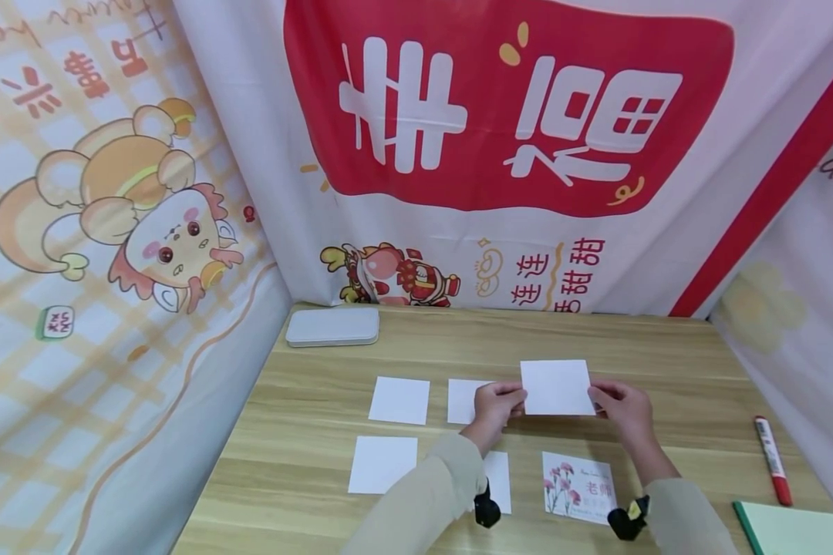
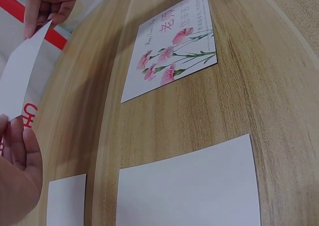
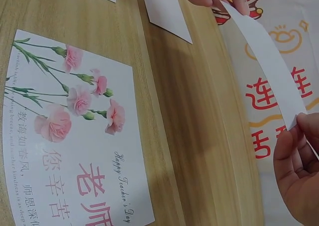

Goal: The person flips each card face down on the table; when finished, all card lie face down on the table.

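Observation:
Both hands hold one blank white card (image 1: 558,388) above the back right of the table. My left hand (image 1: 493,410) pinches its left edge between thumb and fingers, and my right hand (image 1: 627,412) pinches its right edge. In both wrist views the card is lifted off the wood and slightly bowed. Below it lies a greeting card (image 1: 579,487) with pink carnations and printed writing, face up. Partly covered by the left hand and sleeve are two blank cards, one behind (image 1: 461,401) and one in front (image 1: 497,482).
Two more blank cards, a rear one (image 1: 399,401) and a front one (image 1: 383,465), lie at the left. A white flat case (image 1: 332,327) sits at the back left. Toward the right are a red-capped marker (image 1: 773,461) and a green-edged pad (image 1: 798,529). Printed cloth hangs around the table (image 1: 284,455).

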`<state>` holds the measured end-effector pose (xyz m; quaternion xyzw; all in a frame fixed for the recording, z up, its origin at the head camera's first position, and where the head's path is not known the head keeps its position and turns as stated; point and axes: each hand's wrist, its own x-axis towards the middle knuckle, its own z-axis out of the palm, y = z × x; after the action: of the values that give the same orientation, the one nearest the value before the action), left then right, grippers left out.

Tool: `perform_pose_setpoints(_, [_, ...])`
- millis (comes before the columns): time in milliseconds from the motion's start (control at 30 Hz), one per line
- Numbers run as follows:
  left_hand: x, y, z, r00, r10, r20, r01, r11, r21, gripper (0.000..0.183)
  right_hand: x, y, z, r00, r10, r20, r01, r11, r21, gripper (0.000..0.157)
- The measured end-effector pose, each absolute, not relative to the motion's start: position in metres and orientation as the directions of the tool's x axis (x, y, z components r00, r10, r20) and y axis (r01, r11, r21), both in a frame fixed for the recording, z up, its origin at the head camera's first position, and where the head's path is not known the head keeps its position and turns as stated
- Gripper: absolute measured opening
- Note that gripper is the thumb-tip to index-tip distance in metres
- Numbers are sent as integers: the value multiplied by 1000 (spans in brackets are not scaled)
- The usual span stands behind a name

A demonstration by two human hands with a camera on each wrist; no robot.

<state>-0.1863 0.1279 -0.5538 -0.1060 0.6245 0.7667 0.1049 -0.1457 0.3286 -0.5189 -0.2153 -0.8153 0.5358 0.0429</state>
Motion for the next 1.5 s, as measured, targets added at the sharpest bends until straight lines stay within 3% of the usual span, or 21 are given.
perform_pose_setpoints(700, [-178, 135, -569, -957, 11, -291, -291, 29, 956, 23, -146, 333, -545, -888, 372, -269, 404, 353, -844, 29])
perform_pose_setpoints(933, [-175, 139, -574, -941, 45, -335, -331, 67, 941, 33, -145, 336, -563, -900, 364, -239, 387, 416, -823, 27])
perform_pose_setpoints(1500, [-168, 141, -568, -920, 119, -375, -348, 198, 916, 38, -141, 341, -582, -872, 426, -240, 418, 393, -819, 28])
